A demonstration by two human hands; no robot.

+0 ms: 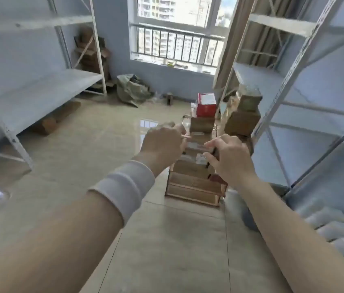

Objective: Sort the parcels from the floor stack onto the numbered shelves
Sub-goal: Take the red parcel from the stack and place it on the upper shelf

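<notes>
Both bare forearms reach forward, left hand (162, 142) curled, right hand (229, 155) with fingers spread; white band (124, 187) on left wrist.

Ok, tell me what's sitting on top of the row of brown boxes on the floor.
A red box with a white label sits at the far end of the brown boxes. Nearer, the left hand and right hand cover the tops.

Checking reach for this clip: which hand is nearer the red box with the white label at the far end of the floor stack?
Right. The right hand sits below the red box, slightly right; the left hand is farther left.
</notes>
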